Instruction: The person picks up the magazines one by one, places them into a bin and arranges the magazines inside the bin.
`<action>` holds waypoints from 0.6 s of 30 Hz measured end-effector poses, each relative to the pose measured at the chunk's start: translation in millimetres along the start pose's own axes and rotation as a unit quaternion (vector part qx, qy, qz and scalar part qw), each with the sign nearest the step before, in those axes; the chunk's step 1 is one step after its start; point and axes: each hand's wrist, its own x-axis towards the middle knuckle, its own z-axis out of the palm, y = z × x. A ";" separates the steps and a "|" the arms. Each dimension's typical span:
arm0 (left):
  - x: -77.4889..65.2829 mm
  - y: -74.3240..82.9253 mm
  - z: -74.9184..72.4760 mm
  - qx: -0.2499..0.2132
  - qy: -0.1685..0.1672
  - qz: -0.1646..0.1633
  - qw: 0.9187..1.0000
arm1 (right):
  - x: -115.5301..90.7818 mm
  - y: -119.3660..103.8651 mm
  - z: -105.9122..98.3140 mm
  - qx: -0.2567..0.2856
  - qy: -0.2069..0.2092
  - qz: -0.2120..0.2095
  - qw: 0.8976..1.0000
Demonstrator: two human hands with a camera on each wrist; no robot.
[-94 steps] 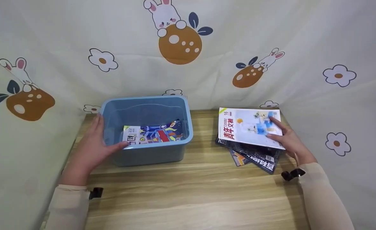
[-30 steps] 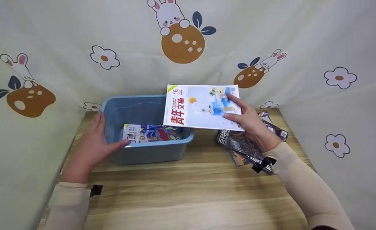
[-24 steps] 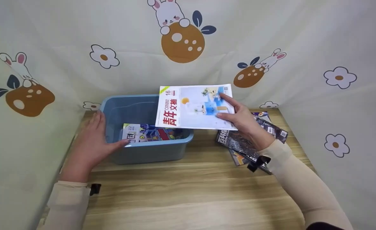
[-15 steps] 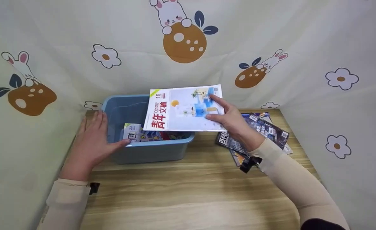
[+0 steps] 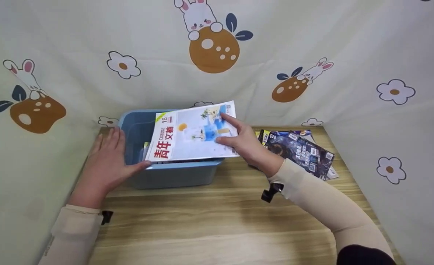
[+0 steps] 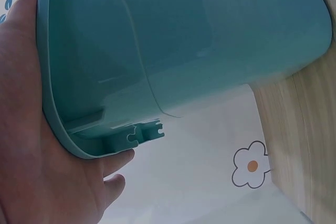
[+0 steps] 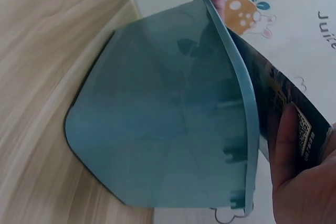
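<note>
My right hand (image 5: 250, 147) pinches a white magazine (image 5: 187, 147) by its right edge, thumb and forefinger on the blue-pictured cover. In the right wrist view its fingers press against the magazine's dark back cover (image 7: 304, 129). The magazine slants over the open top of a blue plastic bin (image 5: 176, 176), its near left corner at the front rim. My left hand (image 5: 104, 162) grips the bin's front-left corner, thumb over the front rim and fingers along the left side. Inside the bin, a magazine with a pale cover (image 5: 146, 147) is mostly hidden.
Several dark-covered magazines (image 5: 305, 154) lie fanned in a loose pile at the right of the wooden table (image 5: 209, 221), partly behind the right wrist. A curtain (image 5: 158, 84) printed with rabbits and flowers hangs close behind the bin and along both sides.
The right hand has lifted the white magazine off the pile on the right and carried it left over the bin, tilting and lowering it. The left hand has stayed on the bin.
</note>
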 end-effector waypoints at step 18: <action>3.0 2.0 -1.9 0.016 -0.007 0.004 1.000 | 12.3 -7.9 58.9 -0.070 0.001 -0.034 0.997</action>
